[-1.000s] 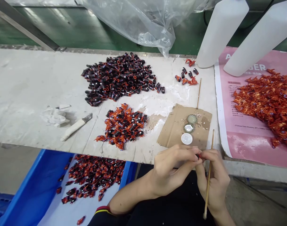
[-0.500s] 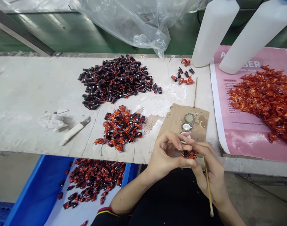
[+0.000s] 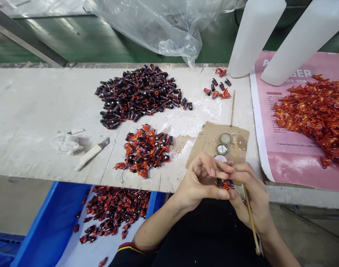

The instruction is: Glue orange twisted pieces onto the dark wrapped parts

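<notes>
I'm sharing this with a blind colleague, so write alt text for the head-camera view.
A person's left hand and right hand hold a small black-and-orange part at a table's near edge, a thin stick in the right hand. Around them are cardboard bearing metal caps, a black pile, a mixed pile and an orange pile.

Two hands [image 3: 198,185], two sticks [image 3: 232,107], two metal caps [image 3: 222,149], two white bottles [image 3: 257,37], one knife [image 3: 90,156]

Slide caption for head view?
Left hand and right hand hold a black-orange part, the right also a stick.
</notes>
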Demonstrator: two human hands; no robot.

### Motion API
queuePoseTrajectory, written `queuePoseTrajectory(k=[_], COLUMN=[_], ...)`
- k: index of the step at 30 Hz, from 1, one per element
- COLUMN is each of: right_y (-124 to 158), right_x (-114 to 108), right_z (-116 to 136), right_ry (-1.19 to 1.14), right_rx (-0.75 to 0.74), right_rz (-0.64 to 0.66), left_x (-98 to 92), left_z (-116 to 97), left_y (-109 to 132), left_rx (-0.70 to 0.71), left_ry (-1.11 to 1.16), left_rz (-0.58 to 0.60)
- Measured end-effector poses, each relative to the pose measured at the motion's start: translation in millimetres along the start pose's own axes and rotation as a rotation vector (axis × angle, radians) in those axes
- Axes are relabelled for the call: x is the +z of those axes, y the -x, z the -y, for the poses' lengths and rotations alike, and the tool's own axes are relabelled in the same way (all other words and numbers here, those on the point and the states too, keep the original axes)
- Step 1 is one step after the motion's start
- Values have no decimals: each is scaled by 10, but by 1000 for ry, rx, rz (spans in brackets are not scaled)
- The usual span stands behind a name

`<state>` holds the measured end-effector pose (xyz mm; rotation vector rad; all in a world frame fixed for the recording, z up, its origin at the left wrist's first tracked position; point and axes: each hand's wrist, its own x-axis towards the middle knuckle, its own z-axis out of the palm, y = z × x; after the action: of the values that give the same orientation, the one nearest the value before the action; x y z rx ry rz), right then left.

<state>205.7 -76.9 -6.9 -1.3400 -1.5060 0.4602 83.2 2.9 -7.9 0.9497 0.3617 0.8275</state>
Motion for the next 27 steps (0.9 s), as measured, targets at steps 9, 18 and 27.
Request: queuePoseTrajectory(k=[9,18,27], right_y=[15,41,34], right_x=[9,38,43], right_z=[49,134,94], right_ry=[68,153,55], right_rx=[-66,-67,-13], right_rz=[-18,-77,-69], left_x=[12,22,51], left_z=[27,35,65], left_y=[-4,21,68], left_rx=[42,40,81], left_ry=[-23,-61,-1], left_rz=[1,-29,-70])
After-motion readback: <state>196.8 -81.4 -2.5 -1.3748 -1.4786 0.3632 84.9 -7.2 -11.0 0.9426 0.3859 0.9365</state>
